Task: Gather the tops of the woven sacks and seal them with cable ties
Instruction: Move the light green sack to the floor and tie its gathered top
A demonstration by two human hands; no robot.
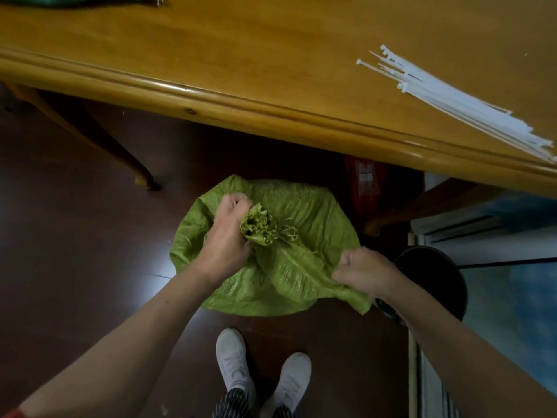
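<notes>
- Left hand [225,236] is clenching the bunched neck of the green woven sack [289,267] standing on the floor.
- Right hand [363,271] is pinching a loose fold, lower right.
- Cable ties [452,101] are lying on the table [241,70] beyond.

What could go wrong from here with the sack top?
1. The right hand pinches a flap not yet in the bunch that the left hand grips; tying now may leave the green sack gapped.
2. The cable ties lie on the table, both hands occupied; reaching up could loosen the bunch.
</notes>
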